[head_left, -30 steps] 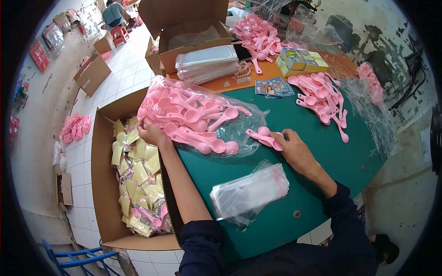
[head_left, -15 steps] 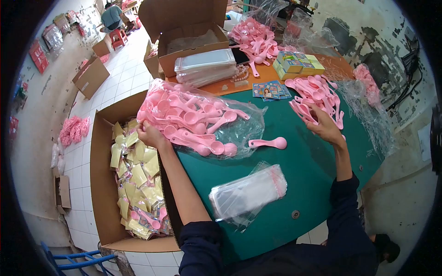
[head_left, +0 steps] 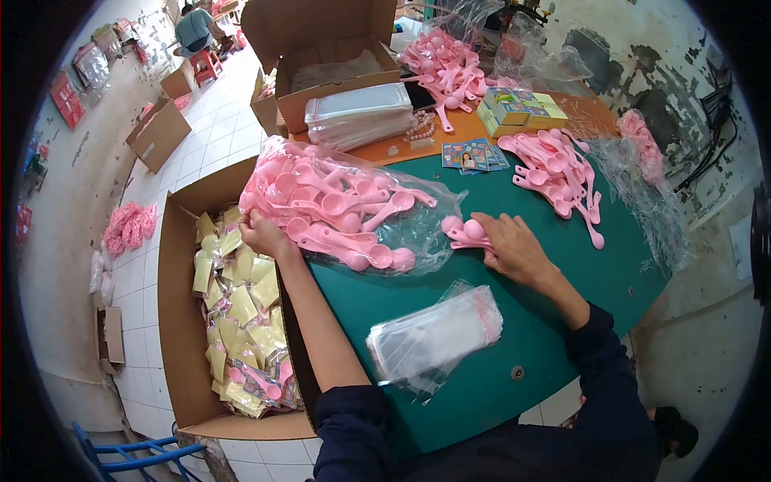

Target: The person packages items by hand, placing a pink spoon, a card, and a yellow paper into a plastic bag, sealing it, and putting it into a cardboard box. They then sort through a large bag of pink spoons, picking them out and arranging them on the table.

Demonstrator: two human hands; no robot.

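Note:
My left hand is closed on the left edge of a clear plastic bag lying on its side on the green table. Inside are many pink measuring spoons. Just beyond the bag's right end, my right hand is closed around the handles of a few pink spoons, their round bowls pointing left. Farther right lies a loose pile of pink spoons. Nearer to me, a stack of clear flat sleeves rests on the table.
At my left stands a carton of packed sachets with yellow cards. Behind the bag are an open cardboard box, a stack of clear sleeves, printed cards and small boxes. A person sits far back.
My right hand has moved left from the spoon pile to near the bag's open end, where a single spoon lay, and now grips spoons there. My left hand stays put.

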